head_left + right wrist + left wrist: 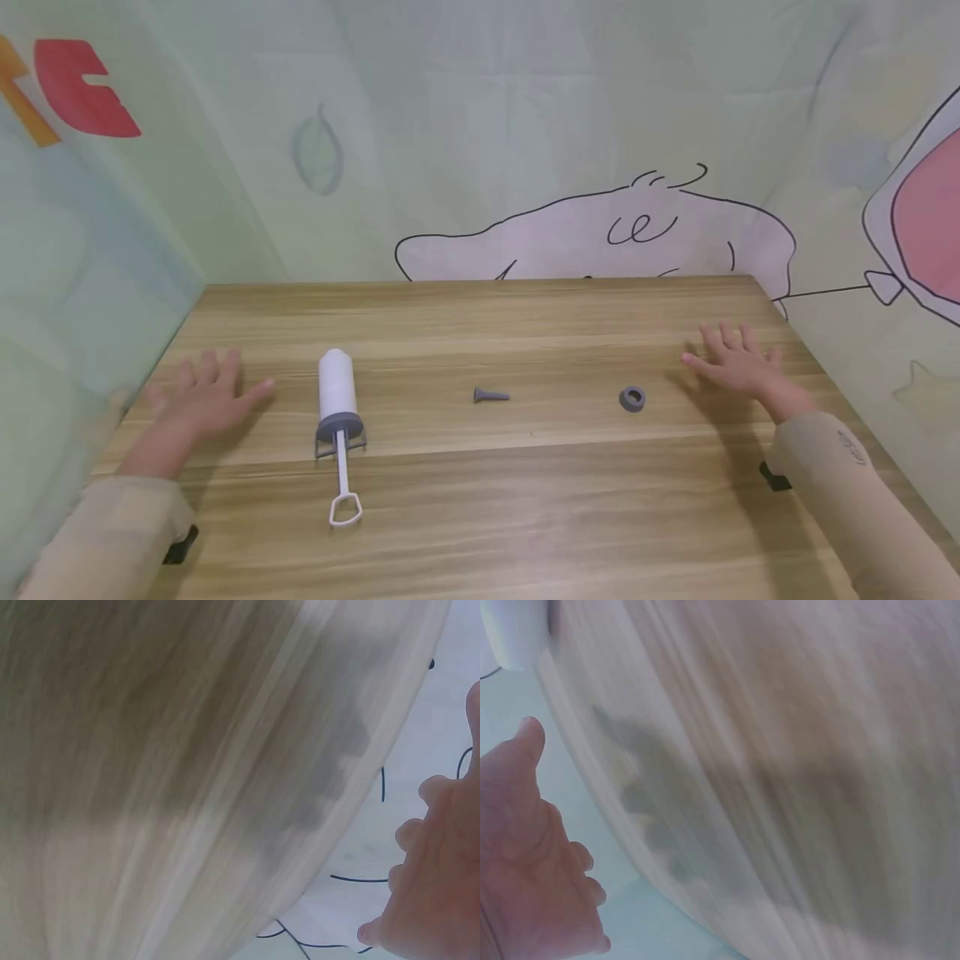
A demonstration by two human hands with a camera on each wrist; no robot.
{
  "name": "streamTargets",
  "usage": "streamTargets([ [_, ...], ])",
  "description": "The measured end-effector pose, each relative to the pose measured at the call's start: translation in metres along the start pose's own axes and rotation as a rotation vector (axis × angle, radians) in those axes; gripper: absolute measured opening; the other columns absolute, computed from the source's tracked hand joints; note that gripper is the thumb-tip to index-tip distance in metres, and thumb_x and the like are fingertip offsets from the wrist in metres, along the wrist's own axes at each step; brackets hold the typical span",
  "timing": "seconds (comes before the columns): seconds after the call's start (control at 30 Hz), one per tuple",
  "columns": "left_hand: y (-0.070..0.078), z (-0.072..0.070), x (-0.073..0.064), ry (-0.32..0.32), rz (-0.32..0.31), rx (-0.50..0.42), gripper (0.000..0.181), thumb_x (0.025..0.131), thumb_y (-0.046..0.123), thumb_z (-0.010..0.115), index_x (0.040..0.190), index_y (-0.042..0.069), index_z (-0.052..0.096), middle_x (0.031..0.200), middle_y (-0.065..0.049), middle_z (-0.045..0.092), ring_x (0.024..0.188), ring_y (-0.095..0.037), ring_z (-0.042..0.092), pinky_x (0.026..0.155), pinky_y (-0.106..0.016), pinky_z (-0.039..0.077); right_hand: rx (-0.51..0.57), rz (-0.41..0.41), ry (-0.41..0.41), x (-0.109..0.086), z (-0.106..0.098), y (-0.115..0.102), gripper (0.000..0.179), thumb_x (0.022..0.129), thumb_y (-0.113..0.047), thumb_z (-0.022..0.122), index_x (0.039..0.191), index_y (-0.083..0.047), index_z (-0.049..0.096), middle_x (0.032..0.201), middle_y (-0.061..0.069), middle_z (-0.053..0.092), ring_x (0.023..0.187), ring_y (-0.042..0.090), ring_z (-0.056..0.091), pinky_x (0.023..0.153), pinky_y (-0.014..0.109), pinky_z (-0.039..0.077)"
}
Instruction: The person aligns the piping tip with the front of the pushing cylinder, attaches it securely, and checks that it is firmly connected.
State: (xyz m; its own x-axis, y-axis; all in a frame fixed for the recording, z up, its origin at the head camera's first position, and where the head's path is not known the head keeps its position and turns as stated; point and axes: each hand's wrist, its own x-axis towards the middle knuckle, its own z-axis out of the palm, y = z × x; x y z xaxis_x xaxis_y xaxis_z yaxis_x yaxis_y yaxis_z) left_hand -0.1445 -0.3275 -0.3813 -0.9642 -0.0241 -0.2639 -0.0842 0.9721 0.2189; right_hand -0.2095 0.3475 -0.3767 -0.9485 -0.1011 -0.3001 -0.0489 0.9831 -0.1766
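Over the left part of the table my left hand is held with its fingers spread, holding nothing. Nearest to it lies a white syringe-like tube with a grey collar and a white plunger rod ending in a loop handle. A small grey cone-shaped nozzle lies mid-table. To its right is a grey ring, close to my right hand, which is also spread and holds nothing. Both wrist views show the palms, the left hand and the right hand, above their shadows.
The wood-grain table ends at a back edge against a pale printed curtain. That curtain also hangs along both sides. Dark straps show under the sleeves.
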Motion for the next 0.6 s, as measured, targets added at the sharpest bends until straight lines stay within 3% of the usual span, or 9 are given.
streamTargets([
  [0.23, 0.018, -0.004, 0.006, 0.002, 0.045, 0.003, 0.091, 0.084, 0.066, 0.023, 0.139, 0.001, -0.008, 0.137, -0.035, -0.015, 0.119, -0.056, -0.02, 0.083, -0.074, -0.013, 0.0, -0.025, 0.019, 0.0, -0.002, -0.008, 0.085, 0.083, -0.066, 0.027, 0.142, -0.01, 0.001, 0.144, 0.026, -0.007, 0.128, 0.046, -0.017, 0.087, 0.072, -0.013],
  [0.6, 0.061, -0.009, 0.014, 0.018, 0.122, 0.06, 0.092, 0.082, 0.069, 0.023, 0.141, 0.003, 0.0, 0.141, -0.032, -0.006, 0.125, -0.053, -0.014, 0.089, -0.069, -0.017, -0.034, -0.091, 0.051, -0.003, -0.007, -0.03, 0.084, 0.083, -0.066, 0.03, 0.143, -0.017, -0.002, 0.144, 0.024, -0.009, 0.129, 0.044, -0.017, 0.088, 0.072, -0.012],
])
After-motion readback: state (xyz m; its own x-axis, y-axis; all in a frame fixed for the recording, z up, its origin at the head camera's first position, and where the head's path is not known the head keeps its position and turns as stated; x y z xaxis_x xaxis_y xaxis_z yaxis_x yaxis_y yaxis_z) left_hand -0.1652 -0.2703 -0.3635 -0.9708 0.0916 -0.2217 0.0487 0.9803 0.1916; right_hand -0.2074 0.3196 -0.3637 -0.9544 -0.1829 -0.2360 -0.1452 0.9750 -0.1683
